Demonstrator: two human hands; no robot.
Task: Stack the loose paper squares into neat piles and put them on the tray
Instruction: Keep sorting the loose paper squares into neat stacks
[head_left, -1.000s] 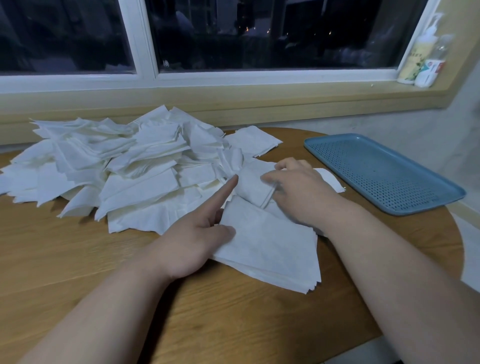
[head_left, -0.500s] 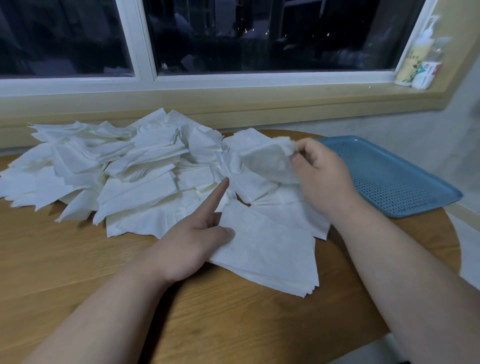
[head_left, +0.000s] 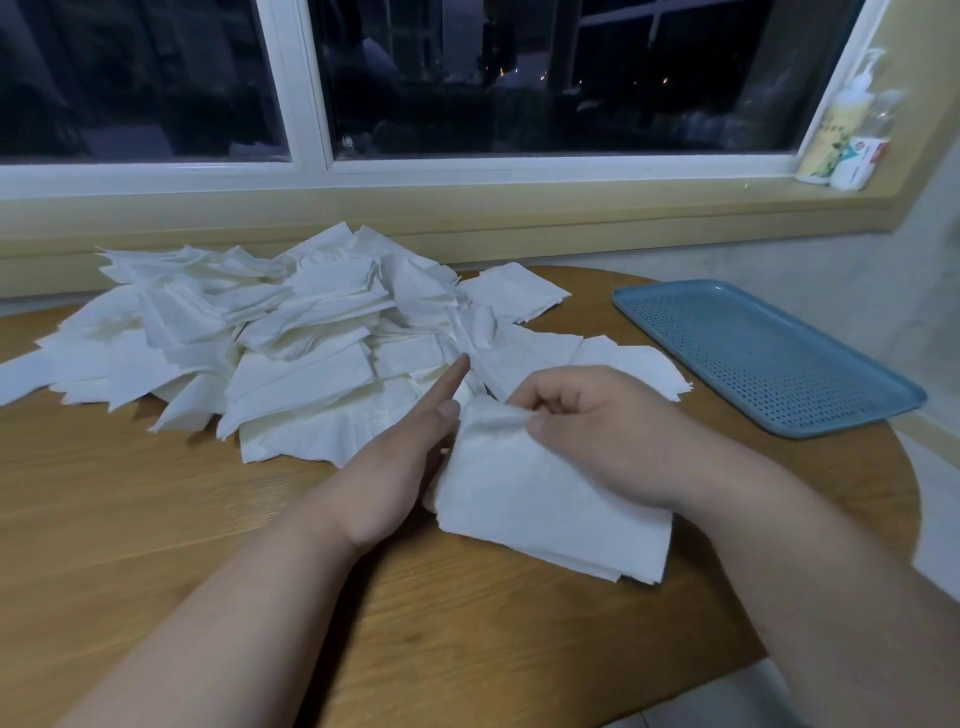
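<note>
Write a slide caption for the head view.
Right hand pinches a paper square atop the neat pile, left hand alongside; blue tray nearby.

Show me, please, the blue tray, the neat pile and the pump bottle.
blue tray (head_left: 769, 358): head view, bare perforated floor.
neat pile (head_left: 561, 519): head view, top sheet's middle.
pump bottle (head_left: 827, 139): head view, yellow label.

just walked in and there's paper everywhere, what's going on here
A person is stacking paper squares at a wooden table. Their right hand pinches the far edge of the top sheet on a small neat pile in front of them, while the left hand rests with straight fingers against the pile's left side. A big loose heap lies further back on the left. The blue tray on the right has no paper on it yet.
</note>
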